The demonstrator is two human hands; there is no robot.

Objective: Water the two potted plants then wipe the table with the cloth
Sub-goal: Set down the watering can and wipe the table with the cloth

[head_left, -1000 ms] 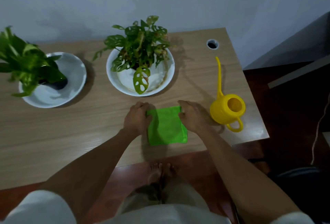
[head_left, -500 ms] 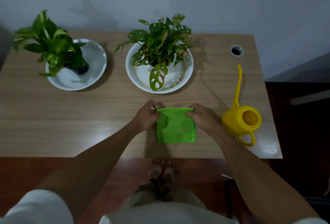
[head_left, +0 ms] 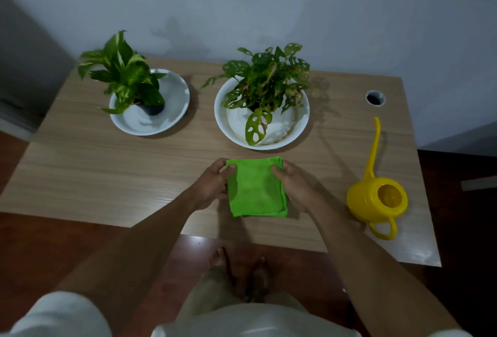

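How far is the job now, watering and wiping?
Watering cannot be confirmed, but the yellow watering can stands on the table with no hand on it. In hand: the left hand and right hand grip the folded green cloth by its far corners. Left: wiping the table.

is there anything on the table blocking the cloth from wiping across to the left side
Nothing visible on the near strip: the table left of the green cloth is bare. Farther back, the two white plant dishes stand in the way.
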